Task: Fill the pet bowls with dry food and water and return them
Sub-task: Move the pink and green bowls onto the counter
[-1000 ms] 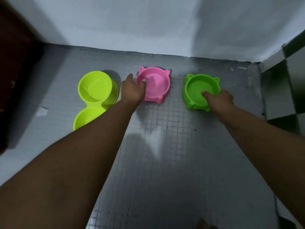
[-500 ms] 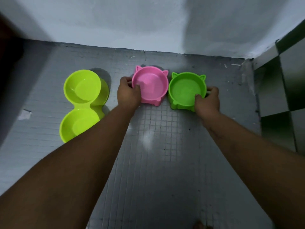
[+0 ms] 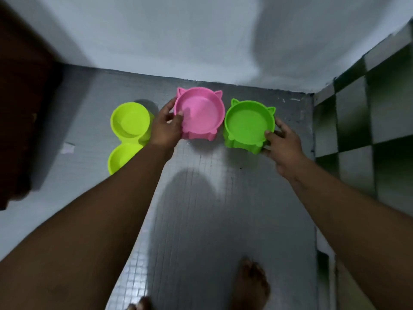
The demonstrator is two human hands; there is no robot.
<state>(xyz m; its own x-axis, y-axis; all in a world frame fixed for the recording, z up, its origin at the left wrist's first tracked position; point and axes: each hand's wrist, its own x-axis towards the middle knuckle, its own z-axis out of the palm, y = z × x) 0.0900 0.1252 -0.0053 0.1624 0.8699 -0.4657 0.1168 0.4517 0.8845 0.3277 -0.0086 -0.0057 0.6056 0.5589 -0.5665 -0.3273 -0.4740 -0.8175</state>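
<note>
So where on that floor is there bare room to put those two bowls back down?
The tiled floor between the two forearms, from the bowls back to the bare foot, is free. It is crowded by the wall: yellow double bowl, left hand gripping the pink bowl, right hand gripping the green bowl.

grey tiled floor (image 3: pixel 201 220), white wall (image 3: pixel 178 41), checkered wall (image 3: pixel 368 108) on rt, dark door (image 3: pixel 22 108) on lt.
</note>
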